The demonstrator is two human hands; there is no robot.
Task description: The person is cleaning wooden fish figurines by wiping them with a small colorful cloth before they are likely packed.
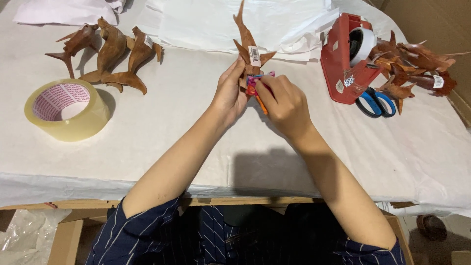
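My left hand [229, 95] grips the stiff, light wooden carving [248, 41] by its body, sparing thin fins; right hand [284, 100] pinches an orange tool [261, 104].

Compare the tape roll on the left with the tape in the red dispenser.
The clear tape roll lies flat and loose on the white paper cover; the white tape roll stands on edge, mounted in the red dispenser. The loose roll looks wider across. Both are round rolls, untouched by either hand.
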